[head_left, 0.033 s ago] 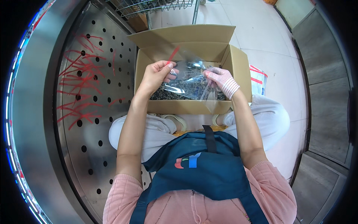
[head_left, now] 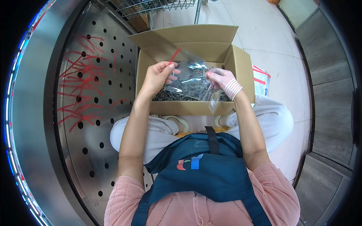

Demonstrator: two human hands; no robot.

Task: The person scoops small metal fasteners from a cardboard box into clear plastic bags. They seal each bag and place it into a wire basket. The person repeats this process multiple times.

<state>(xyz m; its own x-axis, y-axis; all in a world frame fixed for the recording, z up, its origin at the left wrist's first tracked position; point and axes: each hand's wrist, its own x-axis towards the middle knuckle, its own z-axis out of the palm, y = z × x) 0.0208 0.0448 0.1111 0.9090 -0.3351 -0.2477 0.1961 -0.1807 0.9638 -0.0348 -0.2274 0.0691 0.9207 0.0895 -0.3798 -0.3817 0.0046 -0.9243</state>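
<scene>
We see an open cardboard box standing on the tiled floor, just in front of the person's knees. Its flaps are folded outward, and the bottom is covered with a heap of small dark pieces; we cannot tell what they are.

Above the box, both hands hold one clear plastic bag with a red strip at its top edge. The left hand is bare, and its grip is closed on the left upper corner of the bag, thumb against fingers. The right hand wears a knit glove with pink stripes, and its grip is closed on the right side of the bag. Some dark pieces seem to lie inside the bag.

On the floor, just right of the box, lies a flat white package with red stripes. Left of the box stands a curved metal wall with round holes and red marks, touching the box or nearly. A wire rack stands behind the box. To the right, the floor stays open until the grey panels.
</scene>
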